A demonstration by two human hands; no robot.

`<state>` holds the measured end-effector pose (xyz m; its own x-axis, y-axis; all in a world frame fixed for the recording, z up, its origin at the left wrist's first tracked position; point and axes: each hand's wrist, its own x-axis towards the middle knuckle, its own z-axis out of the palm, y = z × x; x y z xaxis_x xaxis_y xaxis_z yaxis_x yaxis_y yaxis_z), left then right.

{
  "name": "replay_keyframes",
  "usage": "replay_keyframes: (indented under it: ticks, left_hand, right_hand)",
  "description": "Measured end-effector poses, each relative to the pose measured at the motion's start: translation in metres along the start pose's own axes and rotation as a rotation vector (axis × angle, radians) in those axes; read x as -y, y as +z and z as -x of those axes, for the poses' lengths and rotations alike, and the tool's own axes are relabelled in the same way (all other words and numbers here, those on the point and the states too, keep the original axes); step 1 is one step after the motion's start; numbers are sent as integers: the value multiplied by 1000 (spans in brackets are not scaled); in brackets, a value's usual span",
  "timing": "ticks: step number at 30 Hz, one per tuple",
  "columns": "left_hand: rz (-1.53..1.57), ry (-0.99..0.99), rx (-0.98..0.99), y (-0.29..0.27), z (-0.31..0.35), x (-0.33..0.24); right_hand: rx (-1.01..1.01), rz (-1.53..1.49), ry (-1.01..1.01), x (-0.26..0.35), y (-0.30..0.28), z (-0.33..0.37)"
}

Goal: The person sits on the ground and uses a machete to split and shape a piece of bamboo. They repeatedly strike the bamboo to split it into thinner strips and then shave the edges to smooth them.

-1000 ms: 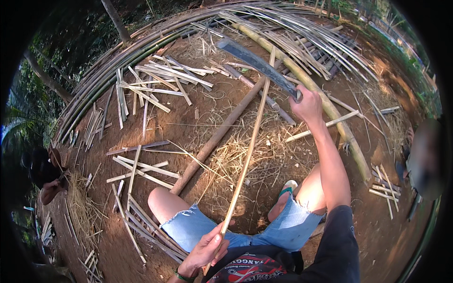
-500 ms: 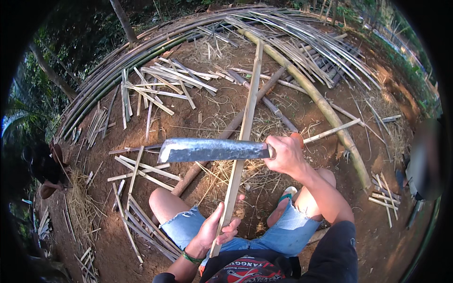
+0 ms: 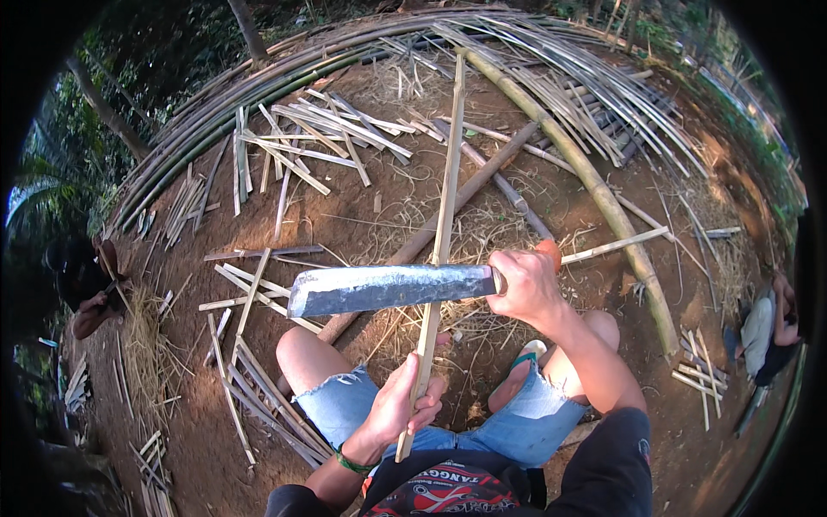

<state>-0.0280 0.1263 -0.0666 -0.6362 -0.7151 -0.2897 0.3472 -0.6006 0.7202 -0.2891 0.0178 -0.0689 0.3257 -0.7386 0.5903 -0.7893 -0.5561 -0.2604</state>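
My right hand (image 3: 525, 283) is closed round the orange handle of a machete (image 3: 388, 288), whose broad grey blade points left. The blade lies across a long pale bamboo strip (image 3: 450, 181), covering a short stretch of it. My left hand (image 3: 403, 403) grips that strip near its lower end, in front of my lap. From there the strip runs away from me, its far end up near a thick bamboo pole (image 3: 590, 177). Whether the blade's edge bites into the strip I cannot tell.
Cut bamboo strips (image 3: 319, 133) lie in a loose pile ahead, with more strips (image 3: 276, 405) beside my left knee. A brown pole (image 3: 422, 237) crosses the ground under the work. Curly shavings (image 3: 508, 211) litter the soil. One person (image 3: 82, 280) is at far left, another (image 3: 767, 332) at far right.
My left hand and the strip have risen slightly in the picture, with the strip standing more upright. The machete has dropped a little and its blade tilts differently. The whole view has shifted somewhat.
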Motion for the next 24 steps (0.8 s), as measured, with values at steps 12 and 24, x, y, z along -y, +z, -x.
replay_keyframes:
  ticks: [12,24]
  left_hand:
    - [-184,40,-20,-6,25,18]
    - [-150,49,-47,-3,7,5]
  right_hand:
    - [-99,157,257,-50,-25,-35]
    - [-7,50,15,-20,-10,-14]
